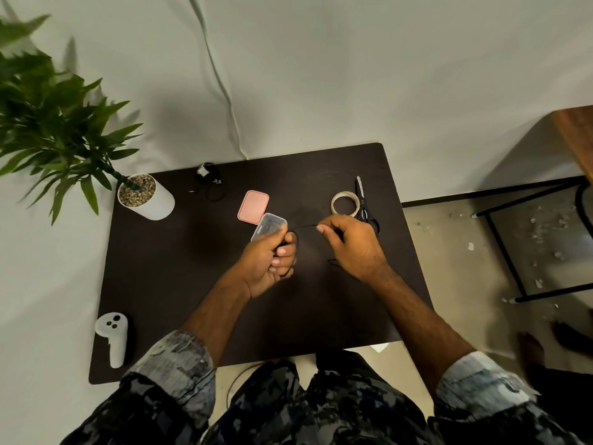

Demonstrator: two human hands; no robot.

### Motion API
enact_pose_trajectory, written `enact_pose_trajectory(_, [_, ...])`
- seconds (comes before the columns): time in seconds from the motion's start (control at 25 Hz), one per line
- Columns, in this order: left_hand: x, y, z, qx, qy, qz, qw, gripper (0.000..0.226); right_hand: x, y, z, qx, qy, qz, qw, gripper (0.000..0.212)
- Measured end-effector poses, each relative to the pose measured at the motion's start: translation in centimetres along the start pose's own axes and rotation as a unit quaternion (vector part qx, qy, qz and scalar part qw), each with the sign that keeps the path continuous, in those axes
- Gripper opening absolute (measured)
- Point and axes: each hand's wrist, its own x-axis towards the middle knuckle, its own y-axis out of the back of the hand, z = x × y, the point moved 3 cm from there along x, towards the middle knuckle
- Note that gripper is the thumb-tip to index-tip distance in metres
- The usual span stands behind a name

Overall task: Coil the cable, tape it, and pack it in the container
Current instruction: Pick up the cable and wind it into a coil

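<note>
Left hand [268, 263] curled round the loops of the thin black cable [305, 227], held above the table [192, 284]. Right hand [349, 245] pinches the free strand between thumb and fingertip; the strand runs taut from pinch to coil. Judged light, limp, springy: loops likely to spread if released. Best held at the bundle's crossing. Open container [268, 227] just beyond the left fist; tape [345, 203] beyond the right.

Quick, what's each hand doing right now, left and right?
Left hand: closed, gripping the coiled part of the black cable.
Right hand: closed, pinching the cable's free strand between thumb and fingertips.
</note>
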Motion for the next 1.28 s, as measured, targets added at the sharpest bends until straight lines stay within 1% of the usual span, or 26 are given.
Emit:
enact_pose_trajectory(0.08, [0.1,0.4,0.5,-0.105,-0.044,0.014,0.993,0.036,-0.7,-0.9,1.6,0.000,-0.068,-0.014,0.998,0.015])
enact_pose_trajectory(0.16, [0.3,0.8,1.0,-0.182,-0.103,0.055,0.976,0.037,-1.6,-1.7,3.0,0.004,-0.138,-0.031,0.990,0.012])
enact_pose_trajectory(0.2, [0.4,1.1,1.2,-0.196,-0.131,0.086,0.968,0.037,-2.0,-2.0,3.2,0.000,-0.156,-0.044,0.987,0.011])
enact_pose_trajectory(0.24, [0.6,1.4,1.3,-0.191,-0.156,0.123,0.961,0.036,-2.4,-2.3,2.9,-0.008,-0.153,-0.062,0.986,0.011])
enact_pose_trajectory(0.28, [0.7,1.6,1.2,-0.168,-0.179,0.157,0.957,0.035,-2.7,-2.6,2.2,-0.024,-0.129,-0.083,0.988,0.012])
enact_pose_trajectory(0.32, [0.7,1.6,1.1,-0.126,-0.201,0.183,0.954,0.033,-2.9,-2.8,1.3,-0.040,-0.094,-0.105,0.989,0.012])
enact_pose_trajectory(0.4, [0.8,1.2,0.7,0.001,-0.243,0.207,0.948,0.032,-3.1,-3.1,-0.9,-0.063,-0.021,-0.133,0.989,0.013])
enact_pose_trajectory(0.48, [0.9,0.7,0.1,0.138,-0.280,0.217,0.925,0.029,-2.8,-2.9,-2.7,-0.062,0.024,-0.130,0.989,0.015])
enact_pose_trajectory(0.52, [0.8,0.6,-0.2,0.211,-0.293,0.226,0.905,0.027,-2.6,-2.6,-3.4,-0.052,0.036,-0.124,0.990,0.017])
enact_pose_trajectory(0.6, [0.6,0.4,-0.3,0.360,-0.311,0.243,0.845,0.025,-2.1,-1.9,-4.3,-0.038,0.060,-0.111,0.991,0.016])
enact_pose_trajectory(0.64, [0.3,0.3,-0.3,0.410,-0.317,0.240,0.821,0.026,-2.0,-1.6,-4.5,-0.034,0.071,-0.105,0.991,0.013])
enact_pose_trajectory(0.68, [0.1,0.0,-0.4,0.431,-0.319,0.229,0.813,0.029,-1.8,-1.2,-4.7,-0.031,0.084,-0.100,0.991,0.010])
enact_pose_trajectory(0.76, [-0.6,-0.6,-0.6,0.420,-0.301,0.199,0.833,0.033,-1.6,-0.7,-4.6,-0.027,0.106,-0.096,0.989,0.007])
enact_pose_trajectory(0.88, [-0.4,-0.8,-1.1,0.389,-0.234,0.161,0.876,0.036,-1.1,0.1,-4.2,0.012,0.110,-0.092,0.990,0.016])
enact_pose_trajectory(0.96, [0.0,-0.6,-1.4,0.309,-0.195,0.140,0.920,0.037,-0.6,0.6,-3.9,0.015,0.120,-0.075,0.990,0.022])
enact_pose_trajectory(1.04, [0.3,-0.9,-1.3,0.243,-0.162,0.129,0.948,0.039,-0.2,0.7,-3.5,0.020,0.121,-0.080,0.989,0.028])
enact_pose_trajectory(1.12, [0.3,-1.2,-1.0,0.212,-0.141,0.126,0.959,0.039,-0.2,0.5,-3.0,0.075,0.084,-0.119,0.986,0.026])
enact_pose_trajectory(1.2, [0.4,-1.1,-0.6,0.191,-0.132,0.129,0.964,0.040,-0.4,0.1,-2.5,0.120,0.045,-0.152,0.980,0.019])
enact_pose_trajectory(1.28, [0.5,-1.0,-0.4,0.176,-0.126,0.128,0.968,0.042,-0.5,-0.3,-1.8,0.127,0.022,-0.146,0.981,0.011])
